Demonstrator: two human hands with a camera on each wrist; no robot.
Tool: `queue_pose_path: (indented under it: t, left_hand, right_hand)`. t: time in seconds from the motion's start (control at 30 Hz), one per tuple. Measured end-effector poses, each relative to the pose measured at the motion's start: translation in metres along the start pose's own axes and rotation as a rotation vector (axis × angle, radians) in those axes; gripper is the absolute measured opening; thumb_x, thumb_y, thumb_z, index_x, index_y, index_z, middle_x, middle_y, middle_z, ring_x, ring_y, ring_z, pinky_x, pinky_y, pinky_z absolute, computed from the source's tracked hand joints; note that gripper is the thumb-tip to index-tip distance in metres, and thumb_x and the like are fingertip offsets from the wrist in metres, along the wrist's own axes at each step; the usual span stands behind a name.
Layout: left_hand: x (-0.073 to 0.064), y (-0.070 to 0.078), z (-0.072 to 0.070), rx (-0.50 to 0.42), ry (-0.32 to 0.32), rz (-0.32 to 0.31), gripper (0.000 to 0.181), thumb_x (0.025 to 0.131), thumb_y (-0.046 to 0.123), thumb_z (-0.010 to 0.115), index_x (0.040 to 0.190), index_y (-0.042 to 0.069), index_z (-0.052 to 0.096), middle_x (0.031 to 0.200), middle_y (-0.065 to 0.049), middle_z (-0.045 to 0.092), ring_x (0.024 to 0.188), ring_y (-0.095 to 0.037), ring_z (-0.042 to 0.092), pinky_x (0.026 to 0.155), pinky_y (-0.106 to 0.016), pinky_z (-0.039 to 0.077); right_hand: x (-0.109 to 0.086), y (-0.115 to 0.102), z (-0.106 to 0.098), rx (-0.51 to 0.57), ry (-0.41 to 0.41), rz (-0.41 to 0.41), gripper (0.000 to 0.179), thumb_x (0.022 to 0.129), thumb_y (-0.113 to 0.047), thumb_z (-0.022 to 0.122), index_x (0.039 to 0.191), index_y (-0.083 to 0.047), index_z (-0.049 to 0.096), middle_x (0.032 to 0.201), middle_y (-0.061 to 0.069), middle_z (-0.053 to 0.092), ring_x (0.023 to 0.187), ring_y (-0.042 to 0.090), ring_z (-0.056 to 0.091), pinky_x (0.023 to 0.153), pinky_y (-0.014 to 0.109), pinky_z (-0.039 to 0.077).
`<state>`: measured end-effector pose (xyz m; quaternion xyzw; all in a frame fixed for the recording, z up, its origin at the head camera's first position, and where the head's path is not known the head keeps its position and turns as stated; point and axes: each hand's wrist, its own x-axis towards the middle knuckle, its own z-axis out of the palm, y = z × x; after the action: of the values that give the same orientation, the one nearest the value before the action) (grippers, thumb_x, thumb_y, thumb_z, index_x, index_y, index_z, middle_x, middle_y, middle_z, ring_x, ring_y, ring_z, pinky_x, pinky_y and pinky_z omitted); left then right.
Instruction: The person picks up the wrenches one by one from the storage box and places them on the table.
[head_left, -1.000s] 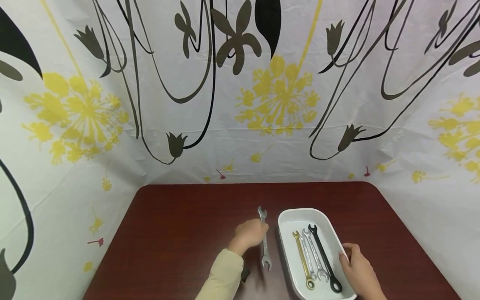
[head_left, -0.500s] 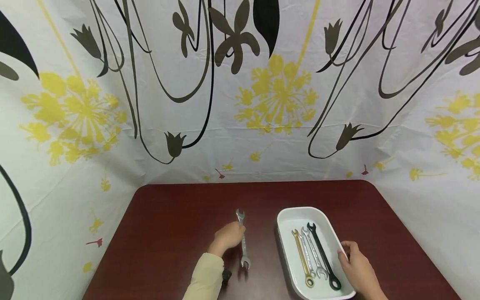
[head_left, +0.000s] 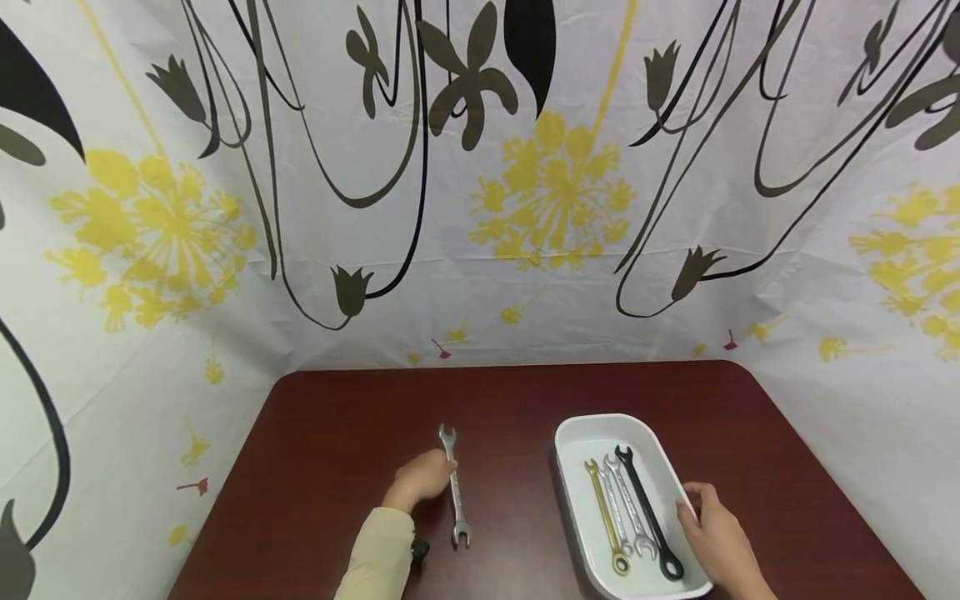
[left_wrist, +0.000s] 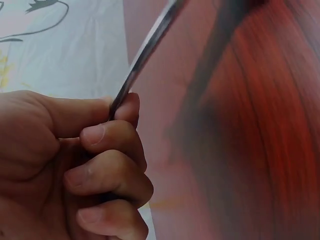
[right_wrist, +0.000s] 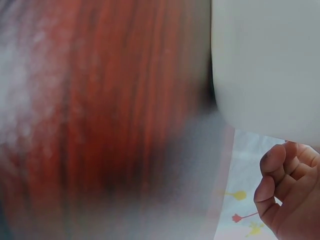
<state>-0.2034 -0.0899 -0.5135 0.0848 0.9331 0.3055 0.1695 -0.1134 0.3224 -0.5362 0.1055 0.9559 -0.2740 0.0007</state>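
My left hand (head_left: 422,479) pinches a silver open-end wrench (head_left: 456,500) at its upper shank, between thumb and index finger. The wrench points away from me over the table, left of the tray. In the left wrist view its shank (left_wrist: 145,50) slants up from the fingertips, and its shadow falls on the wood. On the right, my right hand (head_left: 720,537) grips the right rim of a white tray (head_left: 603,435), thumb at the inner edge. Inside the tray lie a gold wrench (head_left: 606,517), two silver wrenches (head_left: 632,508) and a black wrench (head_left: 648,512), side by side.
The dark red wooden table (head_left: 337,433) has rounded far corners. Behind it and at both sides hangs a white cloth (head_left: 315,250) with yellow, grey and black flower prints. A dark band or device (head_left: 420,550) shows at the left wrist.
My left hand has carried the wrench leftward across the table, away from the tray. The right hand and the tray with its wrenches have stayed in place.
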Motion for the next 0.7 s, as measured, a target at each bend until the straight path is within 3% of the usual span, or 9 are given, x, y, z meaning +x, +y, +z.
queue_pose_path:
  t: [0.23, 0.4, 0.7]
  left_hand:
    - [-0.001, -0.019, -0.009, -0.044, -0.051, -0.001, 0.040, 0.100, 0.019, 0.047, 0.061, 0.015, 0.040, 0.055, 0.004, 0.031, 0.050, -0.012, 0.028, 0.049, -0.028, 0.025]
    - [-0.003, -0.032, -0.010, -0.018, -0.080, -0.001, 0.046, 0.099, 0.018, 0.050, 0.056, 0.017, 0.035, 0.050, 0.006, 0.027, 0.045, -0.009, 0.022, 0.046, -0.025, 0.022]
    - [-0.007, -0.042, -0.008, 0.020, -0.086, -0.019, 0.049, 0.099, 0.020, 0.053, 0.054, 0.019, 0.033, 0.049, 0.007, 0.026, 0.045, -0.008, 0.022, 0.046, -0.024, 0.021]
  right_hand:
    - [0.003, -0.002, 0.000, -0.004, -0.004, 0.001, 0.040, 0.098, -0.019, 0.046, 0.127, 0.008, 0.040, 0.107, 0.030, 0.063, 0.093, 0.039, 0.065, 0.072, 0.050, 0.050]
    - [0.004, 0.000, 0.001, -0.008, -0.007, 0.005, 0.040, 0.098, -0.020, 0.046, 0.127, 0.008, 0.041, 0.108, 0.030, 0.063, 0.094, 0.039, 0.065, 0.071, 0.049, 0.051]
    - [0.002, 0.001, 0.000, 0.000, -0.014, 0.006, 0.040, 0.099, -0.021, 0.047, 0.127, 0.007, 0.041, 0.109, 0.030, 0.063, 0.095, 0.039, 0.065, 0.073, 0.050, 0.050]
